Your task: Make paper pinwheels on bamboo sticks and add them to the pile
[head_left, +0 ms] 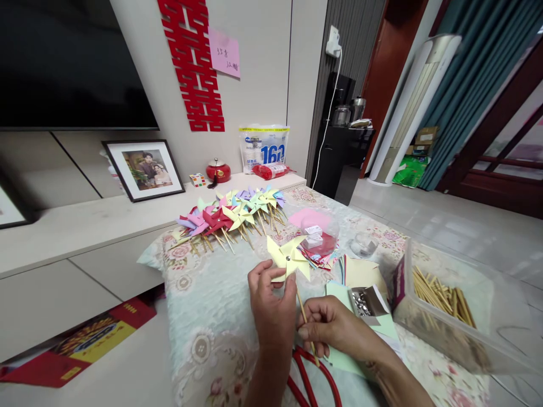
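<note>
A pale yellow paper pinwheel [302,268] with a silver pin at its centre sits on a thin wooden stick [302,305]. My left hand [274,299] holds the pinwheel by its paper blades, fingers behind and thumb in front. Lower down, my right hand [333,328] pinches the stick between thumb and fingers. Beneath the right hand lie red-handled scissors or pliers [306,379], their working end hidden. Beside that hand, a small box of silver thumbtacks [361,303] rests on light green paper [339,359].
Finished pinwheels [240,216] are heaped at the table's far left. A clear plastic bin [449,339] of wooden sticks [441,294] stands on the right. Coloured paper pieces [318,260], a round clear lid [333,229] and a small clear container [363,245] lie beyond my hands.
</note>
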A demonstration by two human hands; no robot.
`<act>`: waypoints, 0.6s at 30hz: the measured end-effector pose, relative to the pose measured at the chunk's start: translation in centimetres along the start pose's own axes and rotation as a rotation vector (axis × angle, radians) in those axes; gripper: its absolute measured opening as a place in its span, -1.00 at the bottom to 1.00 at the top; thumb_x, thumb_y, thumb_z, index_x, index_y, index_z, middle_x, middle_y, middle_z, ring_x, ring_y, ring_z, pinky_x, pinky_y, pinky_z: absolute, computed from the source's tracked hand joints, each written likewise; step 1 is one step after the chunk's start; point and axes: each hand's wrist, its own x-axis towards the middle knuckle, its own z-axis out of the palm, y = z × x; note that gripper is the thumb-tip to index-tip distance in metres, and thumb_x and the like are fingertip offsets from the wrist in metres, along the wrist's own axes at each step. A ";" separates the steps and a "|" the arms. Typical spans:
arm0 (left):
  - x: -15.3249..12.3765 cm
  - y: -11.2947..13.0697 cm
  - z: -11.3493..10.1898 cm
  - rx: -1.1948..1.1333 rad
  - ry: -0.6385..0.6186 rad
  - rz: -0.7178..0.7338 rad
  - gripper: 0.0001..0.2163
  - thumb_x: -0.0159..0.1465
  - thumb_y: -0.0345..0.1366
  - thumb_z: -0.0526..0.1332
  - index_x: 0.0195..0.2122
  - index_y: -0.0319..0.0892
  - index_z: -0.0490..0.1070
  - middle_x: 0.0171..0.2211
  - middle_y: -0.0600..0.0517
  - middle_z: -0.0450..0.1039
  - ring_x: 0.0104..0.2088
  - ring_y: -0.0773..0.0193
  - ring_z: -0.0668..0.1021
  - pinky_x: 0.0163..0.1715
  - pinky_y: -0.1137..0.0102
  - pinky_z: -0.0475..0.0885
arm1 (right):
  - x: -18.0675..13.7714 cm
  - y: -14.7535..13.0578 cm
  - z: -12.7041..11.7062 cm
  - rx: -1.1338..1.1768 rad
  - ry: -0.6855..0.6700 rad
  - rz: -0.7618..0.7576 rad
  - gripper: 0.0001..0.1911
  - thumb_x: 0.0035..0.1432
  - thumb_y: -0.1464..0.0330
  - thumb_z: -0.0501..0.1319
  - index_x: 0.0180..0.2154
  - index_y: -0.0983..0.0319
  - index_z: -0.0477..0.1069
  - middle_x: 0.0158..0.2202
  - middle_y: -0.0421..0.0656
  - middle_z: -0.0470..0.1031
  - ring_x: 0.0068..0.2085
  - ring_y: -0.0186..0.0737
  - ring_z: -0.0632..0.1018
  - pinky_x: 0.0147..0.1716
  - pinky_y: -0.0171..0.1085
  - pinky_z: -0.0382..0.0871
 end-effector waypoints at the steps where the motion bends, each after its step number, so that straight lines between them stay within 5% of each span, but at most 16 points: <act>1: 0.0 0.0 0.0 0.004 0.006 0.002 -0.95 0.14 -0.35 0.31 -0.36 -0.17 0.48 -0.11 -0.13 0.41 -0.19 0.13 0.56 -0.35 0.31 0.55 | 0.0 0.0 0.0 -0.003 0.001 0.006 -0.60 -0.04 0.11 0.43 -0.40 0.27 0.39 -0.56 -0.24 0.53 -0.64 -0.43 0.44 -0.63 -0.46 0.24; 18: -0.1 0.7 -0.1 0.026 0.011 -0.064 -0.92 0.16 -0.28 0.30 -0.38 -0.16 0.50 -0.07 -0.14 0.41 -0.21 0.14 0.55 -0.37 0.32 0.51 | -0.2 -0.4 0.1 -0.047 0.028 0.008 -0.61 0.00 0.08 0.39 -0.38 0.26 0.40 -0.56 -0.25 0.50 -0.63 -0.42 0.41 -0.62 -0.43 0.20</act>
